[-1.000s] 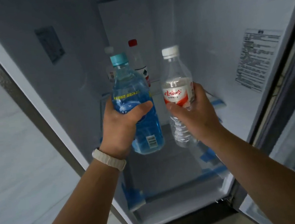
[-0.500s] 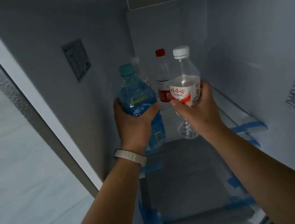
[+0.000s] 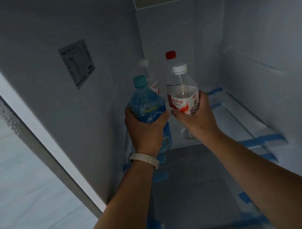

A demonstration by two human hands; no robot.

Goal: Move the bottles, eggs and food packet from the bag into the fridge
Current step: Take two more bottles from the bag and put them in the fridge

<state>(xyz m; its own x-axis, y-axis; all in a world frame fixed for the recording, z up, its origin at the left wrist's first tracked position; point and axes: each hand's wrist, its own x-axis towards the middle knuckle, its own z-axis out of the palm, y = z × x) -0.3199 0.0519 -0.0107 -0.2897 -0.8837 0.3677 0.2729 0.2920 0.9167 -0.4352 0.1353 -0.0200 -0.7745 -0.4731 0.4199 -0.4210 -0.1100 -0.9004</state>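
Left hand (image 3: 146, 130): I grip the blue bottle (image 3: 144, 103) round its middle, thumb across the front, fingers curled behind it.
Blue bottle: upright, teal cap on top, inside the fridge (image 3: 96, 34) near its left wall, over the front part of the glass shelf (image 3: 229, 115); I cannot tell whether its base touches the shelf.
Right hand (image 3: 195, 121): I hold the clear bottle (image 3: 182, 88) round its red and white label, thumb at the front, fingers wrapped behind.
Clear bottle: upright, white cap, just beside the blue bottle on its right; its base sits low over the shelf, contact unclear.
Back of shelf: a red-capped bottle (image 3: 170, 55) and a white-capped bottle (image 3: 150, 77) stand upright behind the two I hold.
Wristband (image 3: 144, 158): pale, on my left wrist.
Left wall: a printed sticker (image 3: 77, 63).
Shelf edges: strips of blue tape (image 3: 262, 139).
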